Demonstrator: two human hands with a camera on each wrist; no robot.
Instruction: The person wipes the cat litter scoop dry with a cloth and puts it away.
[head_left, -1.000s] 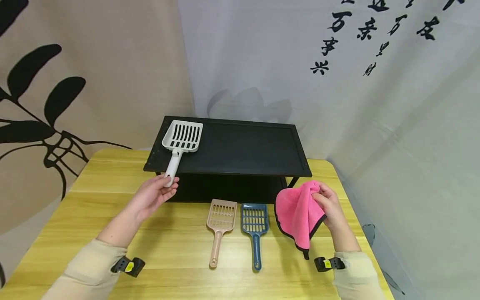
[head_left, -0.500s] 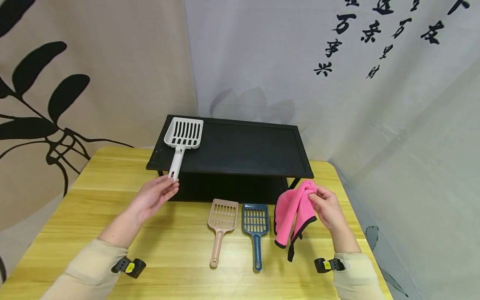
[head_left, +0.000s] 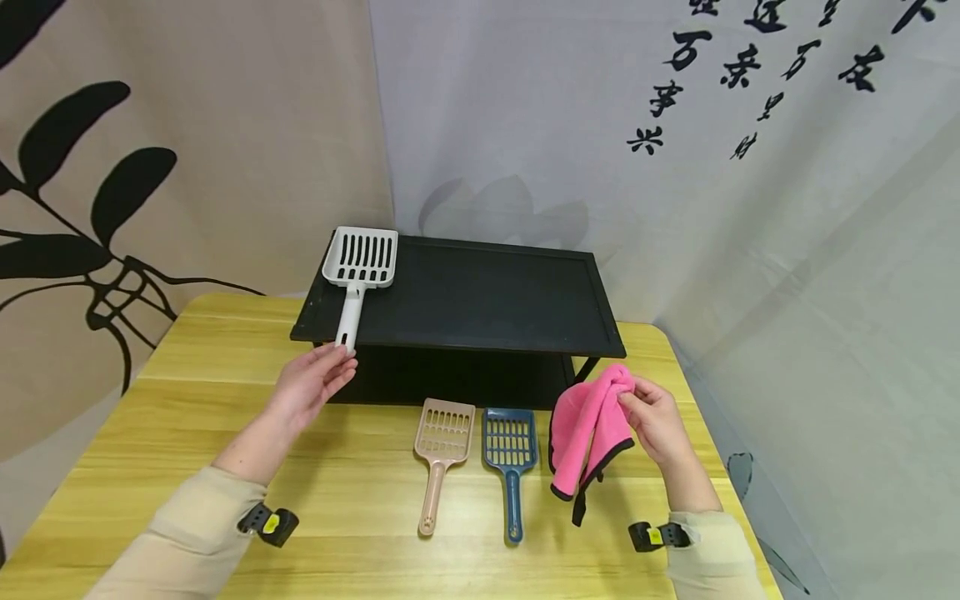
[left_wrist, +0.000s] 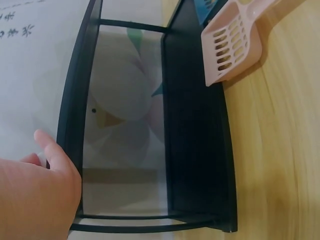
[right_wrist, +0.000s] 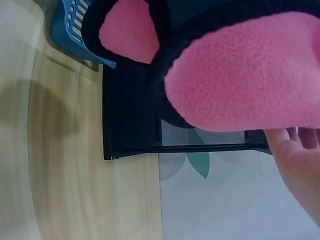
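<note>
Yellow wooden tabletop (head_left: 360, 533) lies below. My left hand (head_left: 309, 383) pinches a white slotted plastic scoop (head_left: 352, 302), its head beyond, over a black rectangular shelf (head_left: 495, 300); a slack pinch could drop it. My right hand (head_left: 660, 418) grips a pink, black-edged cloth (head_left: 587, 425).

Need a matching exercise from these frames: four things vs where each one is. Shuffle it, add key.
1. white scoop
2. beige scoop
3. blue scoop
4. cloth

A. unheld, nearer the cloth
B. in the right grip
C. unheld, farther from the cloth
D. in the left grip

Pairs: 1-D, 2-C, 3-A, 4-B
</note>
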